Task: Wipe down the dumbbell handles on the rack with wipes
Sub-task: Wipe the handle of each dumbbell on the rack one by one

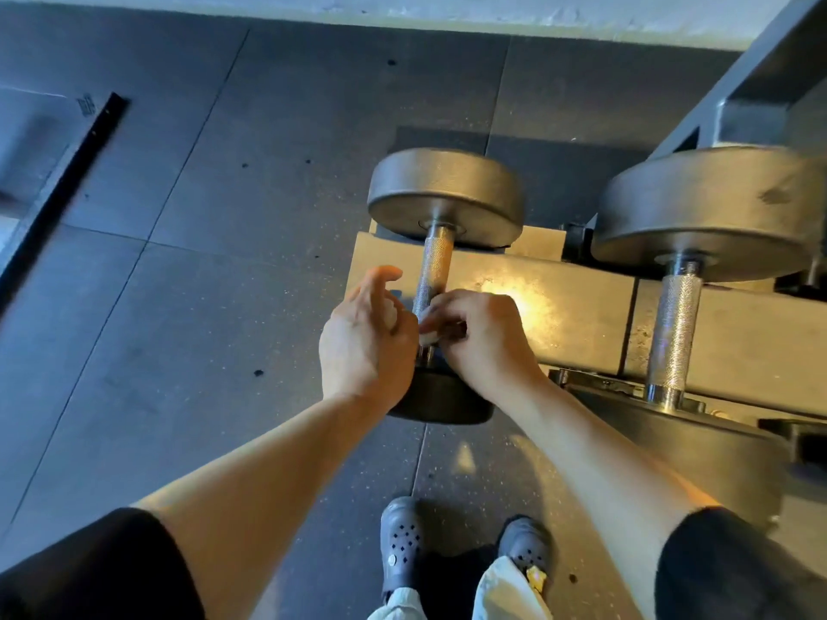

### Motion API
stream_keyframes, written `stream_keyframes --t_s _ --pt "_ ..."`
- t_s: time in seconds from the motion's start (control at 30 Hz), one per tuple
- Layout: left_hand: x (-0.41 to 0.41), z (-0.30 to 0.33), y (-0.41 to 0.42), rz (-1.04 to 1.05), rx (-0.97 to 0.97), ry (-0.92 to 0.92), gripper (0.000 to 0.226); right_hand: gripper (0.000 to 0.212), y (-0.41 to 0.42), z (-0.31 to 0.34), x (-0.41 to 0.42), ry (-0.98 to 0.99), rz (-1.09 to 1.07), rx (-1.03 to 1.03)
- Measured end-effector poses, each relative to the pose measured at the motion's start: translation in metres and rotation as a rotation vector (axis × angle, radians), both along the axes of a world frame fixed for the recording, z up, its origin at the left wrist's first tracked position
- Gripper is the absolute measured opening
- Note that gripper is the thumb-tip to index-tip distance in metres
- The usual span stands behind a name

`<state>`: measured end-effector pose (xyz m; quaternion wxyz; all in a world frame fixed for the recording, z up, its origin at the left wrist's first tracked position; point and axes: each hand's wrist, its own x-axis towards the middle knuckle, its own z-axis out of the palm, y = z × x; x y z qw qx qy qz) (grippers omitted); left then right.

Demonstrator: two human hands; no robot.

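Leaning over the rack (577, 302), the person has both hands at the near end of the left dumbbell's knurled handle (433, 266), which runs away from them between its two heads. The right hand (485, 335) curls its fingers round the handle's lower part, with what looks like a small pale wipe (427, 337) bunched at the fingertips, though it is mostly hidden. The left hand (364, 337) sits just beside the handle, fingers loosely spread and gripping nothing; a second dumbbell (684, 279) lies to the right, untouched.

Wipe (427, 337) — mostly hidden between hands
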<state>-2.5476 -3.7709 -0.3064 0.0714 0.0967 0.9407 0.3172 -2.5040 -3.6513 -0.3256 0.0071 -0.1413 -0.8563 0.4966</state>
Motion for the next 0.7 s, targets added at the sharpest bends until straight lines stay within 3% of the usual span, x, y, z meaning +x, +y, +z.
stream_keyframes --t_s 0.1,0.23,0.4,0.53,0.7 --pt "0.000 0.001 0.000 0.018 -0.002 -0.015 0.036 0.020 0.002 0.008 0.004 -0.089 0.041 -0.015" --pt "0.002 0.002 0.000 0.026 0.025 -0.033 0.034 0.022 0.010 0.015 -0.028 0.254 -0.217 0.189" --pt "0.003 0.000 -0.002 0.026 0.050 -0.006 0.028 0.025 0.006 0.006 -0.041 0.275 0.013 0.478" --pt "0.003 0.001 -0.009 0.044 0.155 -0.025 0.036 0.033 0.008 0.008 -0.024 0.180 0.154 0.452" --pt "0.000 -0.012 -0.030 0.136 0.299 -0.080 0.037 0.034 0.008 0.027 -0.009 -0.132 0.358 0.308"
